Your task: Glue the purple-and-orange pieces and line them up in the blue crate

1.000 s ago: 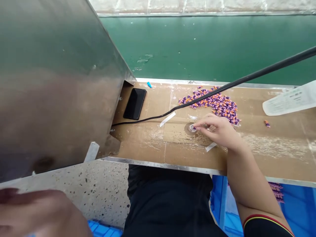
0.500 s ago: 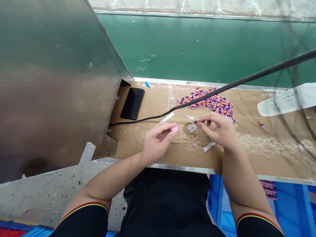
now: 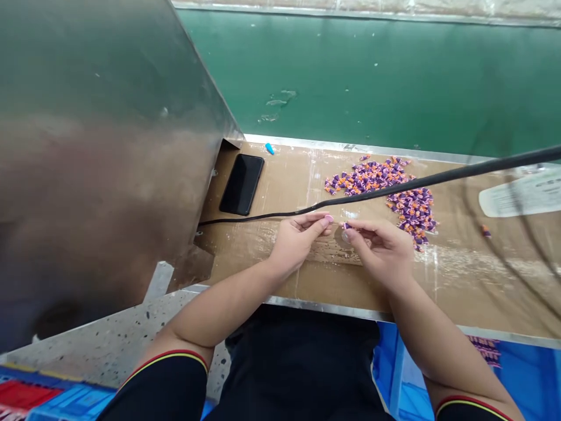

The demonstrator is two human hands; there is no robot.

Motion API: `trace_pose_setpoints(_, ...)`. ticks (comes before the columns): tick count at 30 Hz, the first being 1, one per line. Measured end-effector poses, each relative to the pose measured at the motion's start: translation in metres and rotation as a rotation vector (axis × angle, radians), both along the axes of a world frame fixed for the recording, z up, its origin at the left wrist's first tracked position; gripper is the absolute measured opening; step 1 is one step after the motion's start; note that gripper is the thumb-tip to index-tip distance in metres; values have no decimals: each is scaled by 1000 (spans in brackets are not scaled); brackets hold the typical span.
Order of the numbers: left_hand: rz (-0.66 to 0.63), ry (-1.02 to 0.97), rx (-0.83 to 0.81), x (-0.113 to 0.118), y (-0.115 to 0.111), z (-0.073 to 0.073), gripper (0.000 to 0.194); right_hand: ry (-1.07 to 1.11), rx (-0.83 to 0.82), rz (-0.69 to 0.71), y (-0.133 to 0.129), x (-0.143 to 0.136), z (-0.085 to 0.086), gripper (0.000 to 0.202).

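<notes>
My left hand (image 3: pixel 300 241) pinches a small pink piece (image 3: pixel 328 218) between thumb and forefinger. Just to its right, my right hand (image 3: pixel 383 248) grips a small purple piece (image 3: pixel 346 226) at its fingertips. A narrow gap lies between the two pieces. Beneath my right fingertips is a dark round patch on the tabletop; the small clear round dish there is mostly hidden by my thumb. Beyond my right hand spreads a pile of small purple, orange and pink pieces (image 3: pixel 412 207), and a single similar piece (image 3: pixel 486 231) lies off to the right.
A black cable (image 3: pixel 372 195) crosses above the cardboard-covered table (image 3: pixel 342 280). A phone (image 3: pixel 241 184) and a blue tip (image 3: pixel 269 148) lie at left beside a large metal panel (image 3: pixel 109 146). A white labelled object (image 3: pixel 521 196) is at right. Blue crates (image 3: pixel 526 380) stand below.
My hands have come closer together, bringing the pink piece near the purple one. My right hand now covers most of the clear dish. The whole view has shifted slightly.
</notes>
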State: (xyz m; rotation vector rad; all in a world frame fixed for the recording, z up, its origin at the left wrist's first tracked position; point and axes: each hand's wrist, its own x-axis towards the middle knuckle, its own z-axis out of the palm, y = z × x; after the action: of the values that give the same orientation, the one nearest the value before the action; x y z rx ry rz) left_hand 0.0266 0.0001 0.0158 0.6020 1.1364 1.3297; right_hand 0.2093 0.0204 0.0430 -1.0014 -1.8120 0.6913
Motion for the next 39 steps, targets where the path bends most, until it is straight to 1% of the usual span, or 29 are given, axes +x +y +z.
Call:
trace_pose_setpoints(4, -38, -41, 8, -2, -2, 5, 49, -73, 172, -42, -2, -6, -4, 18)
trace_pose_setpoints(7, -61, -25, 39, -2, -6, 10, 43, -58, 233, -27, -3, -7, -7, 25)
trace_pose_setpoints(10, -57, 14, 57, -1, -10, 12, 39, -66, 256, -7, -3, -7, -7, 28)
trace_pose_setpoints(15, -51, 51, 76, 0, -14, 12, 37, -82, 281, -19, -4, -8, -4, 27)
trace_pose_setpoints(22, -69, 66, 187, -1, -15, 16, 19, -94, 295, -21, -4, -9, -4, 30)
trace_pose_setpoints(27, -72, 213, 305, -3, -16, 17, 16, -118, 264, -31, -6, -7, -3, 26)
trace_pose_setpoints(30, -49, 312, 392, -4, -17, 18, 14, -107, 270, -18, -7, -7, -3, 31)
trace_pose_setpoints(34, -30, 459, 486, -6, -18, 19, 5, -50, 261, 8, -8, -7, -2, 37)
trace_pose_setpoints(36, 2, 513, 551, -6, -18, 19, 9, -60, 274, 3, -8, -6, -2, 33)
trace_pose_setpoints(39, 34, 587, 630, -6, -19, 17, 15, -134, 298, -4, -9, -5, -1, 24)
